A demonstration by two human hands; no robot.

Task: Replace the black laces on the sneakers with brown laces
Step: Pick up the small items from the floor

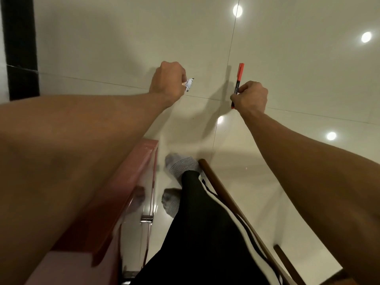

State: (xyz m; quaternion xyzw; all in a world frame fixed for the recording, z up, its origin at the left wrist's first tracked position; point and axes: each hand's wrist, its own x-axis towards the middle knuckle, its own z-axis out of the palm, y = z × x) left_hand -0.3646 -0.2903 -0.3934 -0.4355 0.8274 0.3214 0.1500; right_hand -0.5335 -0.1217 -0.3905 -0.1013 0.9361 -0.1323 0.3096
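From the head view, the left hand (167,79) reached out over the glossy tiled floor (123,48), its fingers curled and pinching a small white tag (189,84). The right hand (250,96), well apart from it, had its fingers wrapped round the lower part of an orange-red marker (239,77) held nearly upright. Below the arms, socked feet (181,164) and black trousers (201,233) showed between a pink cabinet (123,192) and a wooden chair frame (222,186); where the sneakers and laces lay could not be told.
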